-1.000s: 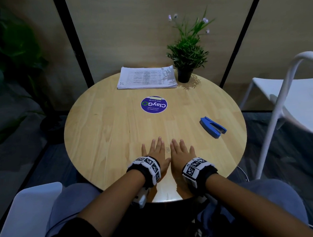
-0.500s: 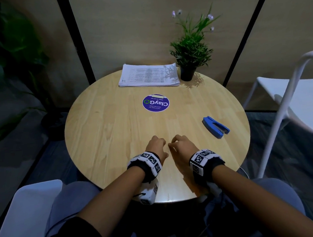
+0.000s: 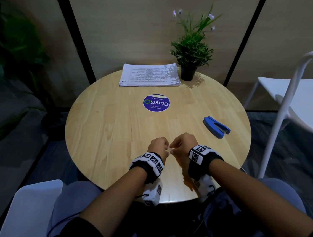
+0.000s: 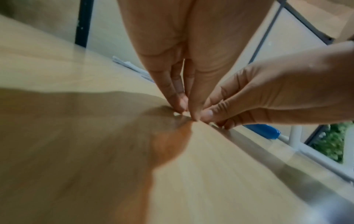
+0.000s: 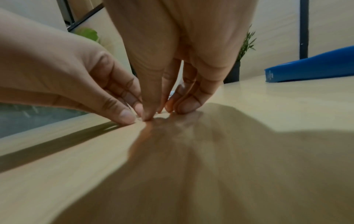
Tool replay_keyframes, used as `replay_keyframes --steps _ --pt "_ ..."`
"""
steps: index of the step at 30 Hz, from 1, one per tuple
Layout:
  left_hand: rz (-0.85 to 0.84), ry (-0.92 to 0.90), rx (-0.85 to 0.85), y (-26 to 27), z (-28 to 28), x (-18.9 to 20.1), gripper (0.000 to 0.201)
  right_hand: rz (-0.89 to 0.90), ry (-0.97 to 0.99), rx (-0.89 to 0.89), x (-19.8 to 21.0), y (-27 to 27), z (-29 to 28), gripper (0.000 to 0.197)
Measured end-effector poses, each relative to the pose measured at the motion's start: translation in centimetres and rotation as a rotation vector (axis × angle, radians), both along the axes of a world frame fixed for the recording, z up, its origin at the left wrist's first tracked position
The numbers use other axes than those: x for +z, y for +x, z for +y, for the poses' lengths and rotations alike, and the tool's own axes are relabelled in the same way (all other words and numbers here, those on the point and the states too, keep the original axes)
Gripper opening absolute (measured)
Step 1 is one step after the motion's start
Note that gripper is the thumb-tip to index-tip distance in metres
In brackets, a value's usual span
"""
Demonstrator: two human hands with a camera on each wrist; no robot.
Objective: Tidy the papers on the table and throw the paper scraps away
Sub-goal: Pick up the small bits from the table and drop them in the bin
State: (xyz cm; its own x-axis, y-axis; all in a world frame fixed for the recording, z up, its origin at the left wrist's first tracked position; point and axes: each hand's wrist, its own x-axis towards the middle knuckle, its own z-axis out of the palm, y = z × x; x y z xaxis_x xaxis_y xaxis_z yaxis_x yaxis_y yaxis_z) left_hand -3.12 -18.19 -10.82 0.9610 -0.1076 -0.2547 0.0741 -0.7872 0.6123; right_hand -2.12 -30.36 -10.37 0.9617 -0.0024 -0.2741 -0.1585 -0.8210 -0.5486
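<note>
Fingers that lay flat a second ago now bunch together: my left hand (image 3: pixel 158 148) and right hand (image 3: pixel 183 144) pinch tiny paper scraps (image 3: pixel 170 149) at the table's (image 3: pixel 105 140) near edge, so binning's probably next.

Dim, perhaps top-lit; blurred wrist views.

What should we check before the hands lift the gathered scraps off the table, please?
1. Left hand fingertips down on the table: ok.
2. Right hand fingertips meeting them: ok.
3. Paper scraps actually pinched: cannot tell, barely visible.
4. Paper stack squared at the far edge: ok.
5. Blue stapler apart from the hands: ok.
6. Bin for the scraps in view: not ok.
</note>
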Motion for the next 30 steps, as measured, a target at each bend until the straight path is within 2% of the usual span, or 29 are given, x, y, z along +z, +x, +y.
replay_keyframes --steps 2,5,8,13,21,30 --pt "0.023 -0.100 0.082 -0.1 0.5 -0.3 0.036 -0.016 -0.062 0.107 0.3 0.1 0.0 0.025" --pt "0.007 -0.162 0.157 -0.1 1.5 -0.8 0.041 -0.121 -0.214 0.402 0.5 -0.2 0.7 0.025" --pt "0.012 -0.160 0.164 -0.2 1.9 -1.0 0.044 -0.070 -0.290 0.515 0.3 -0.5 1.3 0.028" --pt "0.056 -0.127 0.121 -0.4 1.9 -1.1 0.047 -0.017 -0.356 0.443 -0.1 -1.1 1.6 0.026" --pt "0.057 -0.104 0.084 -0.8 2.1 -0.9 0.047 0.006 -0.322 0.256 0.9 -1.3 2.5 0.019" --pt "0.077 -0.049 0.049 -1.2 1.8 -0.2 0.046 0.092 0.011 0.095 1.6 -0.2 1.6 0.015"
